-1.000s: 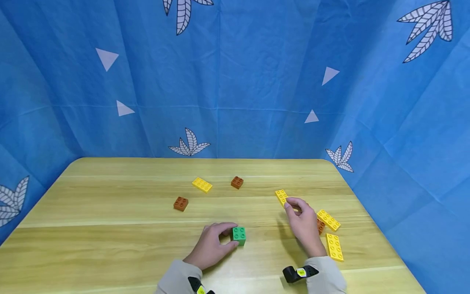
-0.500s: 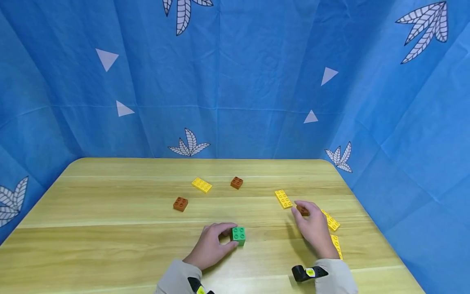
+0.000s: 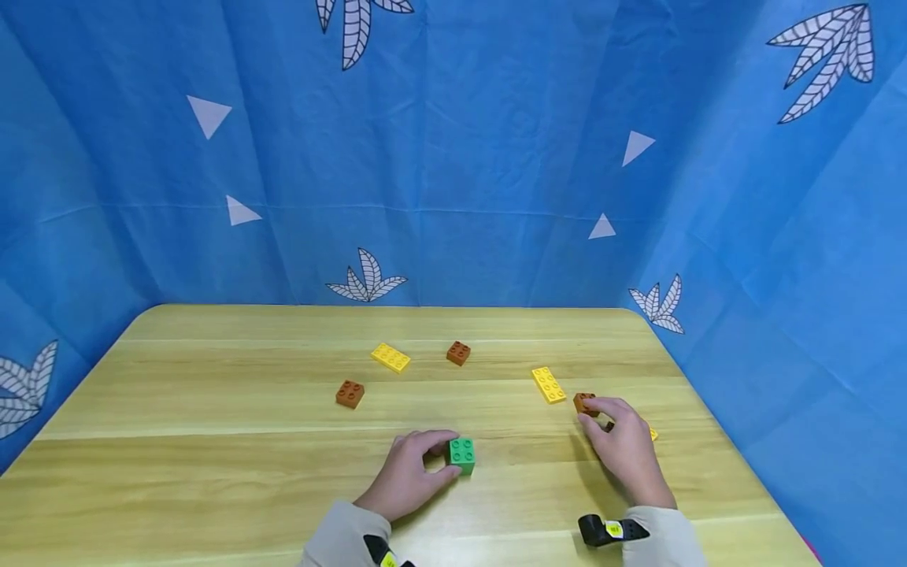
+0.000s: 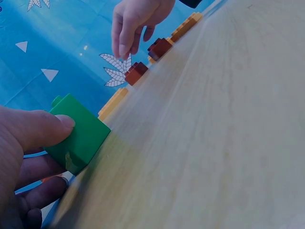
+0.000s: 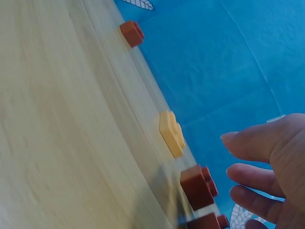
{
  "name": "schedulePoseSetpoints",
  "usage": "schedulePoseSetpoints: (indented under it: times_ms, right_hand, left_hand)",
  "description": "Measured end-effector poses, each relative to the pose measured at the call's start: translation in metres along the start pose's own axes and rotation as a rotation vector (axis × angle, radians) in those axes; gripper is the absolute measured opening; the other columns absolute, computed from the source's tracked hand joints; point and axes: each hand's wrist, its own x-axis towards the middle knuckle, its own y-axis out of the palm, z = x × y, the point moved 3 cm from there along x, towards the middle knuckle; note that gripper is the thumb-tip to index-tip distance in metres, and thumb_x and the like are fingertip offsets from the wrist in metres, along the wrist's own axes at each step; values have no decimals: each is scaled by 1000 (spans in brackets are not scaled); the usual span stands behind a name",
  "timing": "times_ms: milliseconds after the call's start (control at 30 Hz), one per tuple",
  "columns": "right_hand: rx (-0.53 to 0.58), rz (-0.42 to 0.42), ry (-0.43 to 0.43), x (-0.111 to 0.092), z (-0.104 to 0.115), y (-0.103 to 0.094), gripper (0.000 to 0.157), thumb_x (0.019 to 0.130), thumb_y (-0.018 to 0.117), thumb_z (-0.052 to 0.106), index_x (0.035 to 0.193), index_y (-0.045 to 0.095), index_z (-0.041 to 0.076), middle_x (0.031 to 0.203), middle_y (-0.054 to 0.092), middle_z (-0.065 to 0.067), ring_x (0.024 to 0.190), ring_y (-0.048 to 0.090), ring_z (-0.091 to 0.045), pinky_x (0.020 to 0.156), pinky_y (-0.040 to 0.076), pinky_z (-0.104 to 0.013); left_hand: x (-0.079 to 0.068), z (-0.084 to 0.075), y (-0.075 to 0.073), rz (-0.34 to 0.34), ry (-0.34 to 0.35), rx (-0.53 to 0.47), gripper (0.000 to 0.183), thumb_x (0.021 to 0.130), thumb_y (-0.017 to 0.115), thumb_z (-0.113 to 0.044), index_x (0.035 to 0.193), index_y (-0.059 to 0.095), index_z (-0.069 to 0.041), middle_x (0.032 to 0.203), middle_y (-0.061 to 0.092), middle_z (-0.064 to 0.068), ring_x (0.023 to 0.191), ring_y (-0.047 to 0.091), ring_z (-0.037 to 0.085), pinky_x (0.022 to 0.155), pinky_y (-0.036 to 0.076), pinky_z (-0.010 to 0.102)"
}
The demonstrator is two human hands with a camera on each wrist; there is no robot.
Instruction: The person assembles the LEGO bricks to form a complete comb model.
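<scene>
Your left hand (image 3: 406,474) pinches a green plastic cube (image 3: 461,455); your spread right hand (image 3: 625,450), seemingly reaching, should lower to the cube's two-o'clock square brown brick (image 5: 195,188).

Fingers (image 5: 255,176) near a brown brick (image 5: 194,187)

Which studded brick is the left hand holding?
The green cube-shaped plastic brick, the only green one; square brown bricks and oblong yellow bricks lie apart.

A curtained-off spot, like a makeshift booth: creased blue cloth (image 3: 496,118) printed with white leaves (image 3: 368,277) and pale triangles (image 3: 209,115) surrounds a wood-grain worktop (image 3: 212,472) on three sides. The room beyond is hidden.
</scene>
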Motion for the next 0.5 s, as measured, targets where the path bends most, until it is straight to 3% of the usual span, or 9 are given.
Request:
schedulePoseSetpoints:
  times_ms: [267, 500]
  right_hand:
    - [-58, 88, 45, -4, -14, -15, 33, 86, 67, 16, 116, 65, 2, 121, 58, -25, 112, 53, -43, 92, 42, -57]
    - [-114, 156, 97, -4, -21, -20, 33, 85, 69, 20, 113, 67, 2, 120, 59, -23, 113, 52, -44, 88, 37, -60]
  left_hand:
    - [0, -2, 1, 2, -6, -9, 44, 79, 75, -30, 120, 64, -18, 106, 68, -9, 97, 58, 11, 96, 34, 49]
    - [0, -2, -1, -2, -11, -10, 44, 79, 75, -29, 120, 63, -17, 109, 68, -7, 98, 58, 13, 95, 36, 50]
